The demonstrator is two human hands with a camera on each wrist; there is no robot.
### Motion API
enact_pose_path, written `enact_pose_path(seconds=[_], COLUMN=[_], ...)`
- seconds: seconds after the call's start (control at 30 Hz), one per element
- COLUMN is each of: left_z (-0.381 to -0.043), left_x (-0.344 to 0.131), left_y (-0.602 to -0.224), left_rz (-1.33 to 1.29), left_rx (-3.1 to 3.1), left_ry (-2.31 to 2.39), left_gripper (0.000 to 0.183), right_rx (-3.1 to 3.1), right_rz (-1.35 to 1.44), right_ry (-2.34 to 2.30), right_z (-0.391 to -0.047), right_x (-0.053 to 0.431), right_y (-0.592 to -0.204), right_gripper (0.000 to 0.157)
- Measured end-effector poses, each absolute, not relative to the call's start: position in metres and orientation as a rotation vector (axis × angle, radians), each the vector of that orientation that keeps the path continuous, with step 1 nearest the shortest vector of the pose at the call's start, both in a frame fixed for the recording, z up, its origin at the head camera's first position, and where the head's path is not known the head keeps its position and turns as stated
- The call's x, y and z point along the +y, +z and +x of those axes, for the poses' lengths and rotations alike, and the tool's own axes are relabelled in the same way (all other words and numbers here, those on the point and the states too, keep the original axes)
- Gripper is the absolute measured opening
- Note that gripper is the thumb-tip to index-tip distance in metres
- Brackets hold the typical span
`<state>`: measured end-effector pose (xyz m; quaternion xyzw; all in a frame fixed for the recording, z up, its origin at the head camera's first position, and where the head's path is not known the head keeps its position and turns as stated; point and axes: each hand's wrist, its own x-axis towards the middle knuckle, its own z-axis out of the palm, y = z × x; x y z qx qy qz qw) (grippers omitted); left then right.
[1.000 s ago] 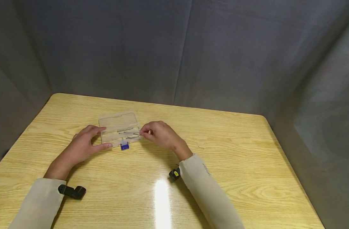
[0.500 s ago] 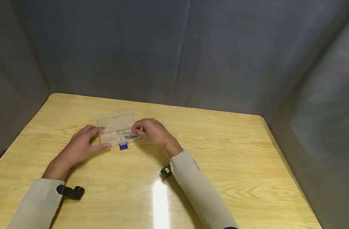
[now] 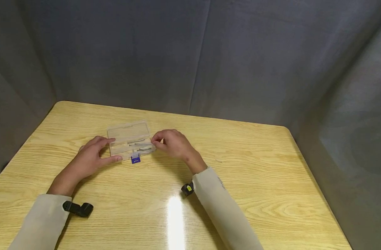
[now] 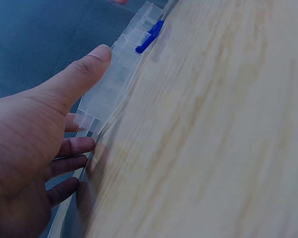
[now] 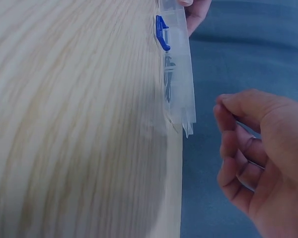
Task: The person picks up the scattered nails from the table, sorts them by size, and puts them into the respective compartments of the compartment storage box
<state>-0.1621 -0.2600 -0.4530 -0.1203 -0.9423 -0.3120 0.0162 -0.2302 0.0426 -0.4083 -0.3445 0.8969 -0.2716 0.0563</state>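
Note:
A clear plastic compartment box (image 3: 118,150) stands on the table with its lid (image 3: 128,131) folded back and a blue latch (image 3: 135,159) at its front. Thin metal nail-like pieces (image 3: 136,142) lie in it. My left hand (image 3: 87,158) holds the box's left end, thumb at the front and forefinger at the back. In the left wrist view the thumb overlaps the box wall (image 4: 107,91). My right hand (image 3: 175,146) is just at the box's right end. Its fingers are curled, thumb tip against the forefinger, with nothing showing between them in the right wrist view.
One thin nail-like piece (image 3: 218,161) lies on the wooden table (image 3: 256,194) to the right of the right hand. Grey cloth (image 3: 190,59) hangs behind the table and at its sides. Each sleeve carries a small black wrist camera (image 3: 85,209).
My right hand moved left over the box with a nail-like piece in its fingertips, then back right without it showing. The left hand stays at the box's left end.

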Motion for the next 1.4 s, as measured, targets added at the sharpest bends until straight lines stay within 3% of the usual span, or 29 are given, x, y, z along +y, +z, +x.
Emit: enact_pose_path(seconds=[0.87,1.4], left_z=[-0.159,-0.156], left_x=[-0.262,-0.264], left_y=[-0.455,-0.455], left_rz=[-0.382,-0.383], left_rx=[-2.908,-2.908], left_ry=[-0.981,-0.979], left_gripper=[0.081,0.081], right_rx=[2.749,2.824], right_rz=[-1.032,-0.883], right_ry=[-0.714,-0.589], right_z=[-0.215,-0.201], right_x=[0.102,0.155], right_y=[-0.409,-0.404], right_gripper=[0.013,0.009])
